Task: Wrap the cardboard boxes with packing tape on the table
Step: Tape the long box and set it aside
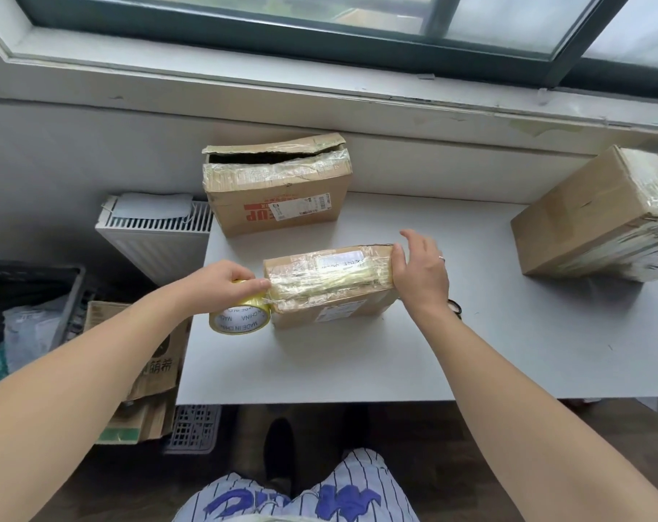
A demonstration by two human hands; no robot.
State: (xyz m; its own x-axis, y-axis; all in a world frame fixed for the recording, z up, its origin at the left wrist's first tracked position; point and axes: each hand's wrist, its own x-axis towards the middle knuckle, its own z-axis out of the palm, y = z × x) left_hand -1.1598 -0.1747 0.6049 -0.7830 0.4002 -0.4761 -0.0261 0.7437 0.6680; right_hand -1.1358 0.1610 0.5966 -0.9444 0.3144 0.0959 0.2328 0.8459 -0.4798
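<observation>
A small cardboard box [331, 288], wound with clear tape across its top, lies in the middle of the white table [357, 363]. My left hand [222, 282] grips a yellowish tape roll [240, 314] at the box's left end, the tape running onto the box. My right hand [421, 273] presses with straight fingers against the box's right end. A taller box [278, 186] with a torn open top stands behind. A large taped box [598, 216] sits at the far right.
The table backs onto a wall under a window sill [320, 92]. A white radiator [158, 235] stands left of the table, with a dark crate [37, 295] and folded cardboard [150, 371] on the floor below.
</observation>
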